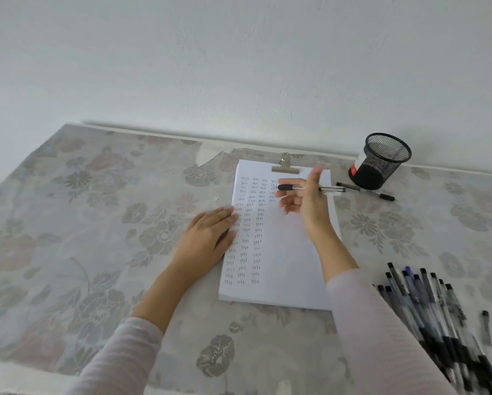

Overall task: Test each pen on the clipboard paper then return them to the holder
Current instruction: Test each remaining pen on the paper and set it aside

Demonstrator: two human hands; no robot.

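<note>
The clipboard paper (290, 252) lies in the middle of the table, its left half filled with rows of small handwritten marks. My left hand (207, 238) rests flat on the paper's left edge. My right hand (307, 201) hovers over the upper part of the sheet and holds a capped clear pen (331, 189) level between its fingers, black cap pointing left. The black mesh holder (381, 161) stands tilted at the back right. A pile of several pens (433, 309) lies at the right front.
One capped pen (376, 193) lies on the floral tablecloth (96, 223) just in front of the holder. A white container with a red label (354, 170) stands behind the holder. A single loose cap or pen (485, 326) lies right of the pile. The wall runs close behind.
</note>
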